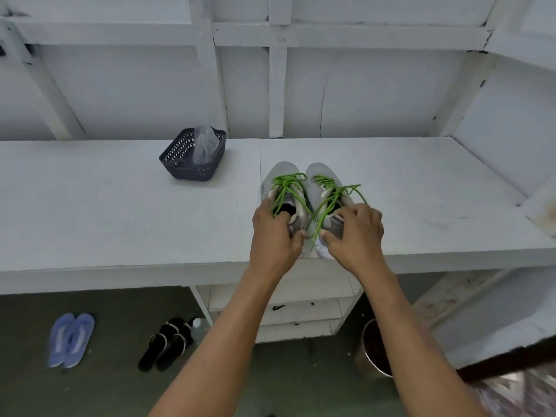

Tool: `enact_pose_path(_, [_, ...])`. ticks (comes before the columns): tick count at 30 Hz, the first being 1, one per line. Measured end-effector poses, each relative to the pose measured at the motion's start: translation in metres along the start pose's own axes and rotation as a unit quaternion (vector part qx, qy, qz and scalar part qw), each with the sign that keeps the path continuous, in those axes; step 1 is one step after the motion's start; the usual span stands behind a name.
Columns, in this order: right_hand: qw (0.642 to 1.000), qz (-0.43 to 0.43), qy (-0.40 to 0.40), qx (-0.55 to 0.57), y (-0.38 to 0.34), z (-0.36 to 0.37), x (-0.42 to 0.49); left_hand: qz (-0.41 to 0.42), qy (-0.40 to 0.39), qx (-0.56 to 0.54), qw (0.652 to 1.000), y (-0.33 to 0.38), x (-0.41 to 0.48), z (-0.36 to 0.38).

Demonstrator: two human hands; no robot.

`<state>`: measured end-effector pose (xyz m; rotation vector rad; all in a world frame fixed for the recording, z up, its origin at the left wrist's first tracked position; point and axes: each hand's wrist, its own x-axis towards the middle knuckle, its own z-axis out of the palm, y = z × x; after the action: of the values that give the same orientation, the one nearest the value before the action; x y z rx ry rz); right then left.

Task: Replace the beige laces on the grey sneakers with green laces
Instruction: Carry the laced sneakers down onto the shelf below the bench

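Sneaker heels (337, 227) hidden under hands; clear bag (204, 144) contents unclear, possibly laces; metal bin (371, 350) half hidden.

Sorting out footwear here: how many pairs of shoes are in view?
3. The grey sneakers sit on the white shelf, held by both hands; blue slippers and black sandals lie on the floor below. More could be hidden under the shelf.

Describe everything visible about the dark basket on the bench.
The basket is small, rectangular, dark navy or grey, and looks like plastic with lattice walls. It stands upright on the white bench, left of and behind the sneakers, apart from them. A clear bag sticks out of it. Neither hand touches it.
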<state>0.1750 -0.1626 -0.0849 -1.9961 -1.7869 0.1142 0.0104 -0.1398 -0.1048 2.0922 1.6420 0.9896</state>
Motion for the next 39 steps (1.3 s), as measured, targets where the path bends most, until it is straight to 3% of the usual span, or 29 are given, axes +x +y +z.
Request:
enact_pose_path(5, [0.998, 0.018, -0.018, 0.065, 0.009, -0.012, -0.024, -0.064, -0.013, 0.010, 0.998, 0.021, -0.026, -0.010])
enact_pose_path(10, [0.991, -0.028, -0.028, 0.129, 0.015, -0.017, -0.093, -0.063, 0.025, 0.017, 0.998, 0.042, -0.095, -0.012])
enact_pose_path(21, [0.982, -0.039, 0.080, 0.168, 0.010, -0.097, -0.229, -0.083, 0.043, 0.052, 0.994, 0.116, -0.225, -0.078])
enact_pose_path(27, [0.992, -0.040, -0.035, 0.113, 0.005, -0.135, -0.254, -0.135, -0.044, 0.114, 0.983, 0.139, -0.250, -0.118])
enact_pose_path(34, [0.971, 0.015, -0.179, 0.157, 0.017, -0.093, -0.253, -0.177, -0.112, 0.075, 0.975, 0.103, -0.263, -0.097])
enact_pose_path(39, [0.969, 0.036, -0.182, 0.164, 0.023, -0.032, -0.242, -0.186, -0.121, 0.066, 0.973, 0.060, -0.251, -0.057])
